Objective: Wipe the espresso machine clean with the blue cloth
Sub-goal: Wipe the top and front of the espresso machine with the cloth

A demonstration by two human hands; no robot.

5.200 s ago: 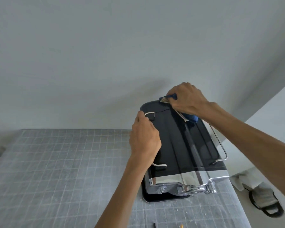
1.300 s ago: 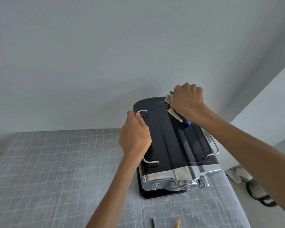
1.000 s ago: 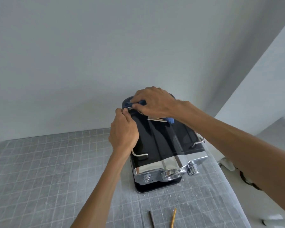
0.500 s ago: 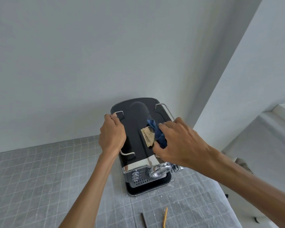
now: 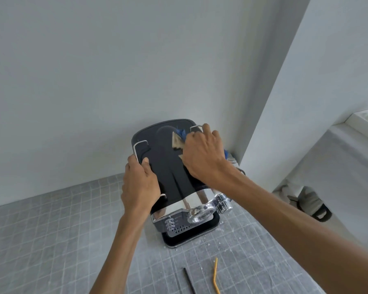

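Glossy black espresso machine (image 5: pixel 170 175) with chrome front, steadied and wiped on the grey gridded mat (image 5: pixel 51 230).

Both forearms are stretched forward over the machine. The left hand (image 5: pixel 139 187) is clamped on the left wire rail (image 5: pixel 136 148), thumb hooked over it. The right hand (image 5: pixel 202 153) is curled over the crumpled blue cloth (image 5: pixel 180 133), pressed onto the top's rear right, just beside the right rail. Walls are met close behind and right; open mat is left to the left and front, where a thin black stick (image 5: pixel 189 281) and a yellow strip (image 5: pixel 215 276) lie.

The right hand (image 5: pixel 203 153) covers most of the blue cloth (image 5: pixel 180 133), and the black stick (image 5: pixel 189 281) runs off the bottom edge.
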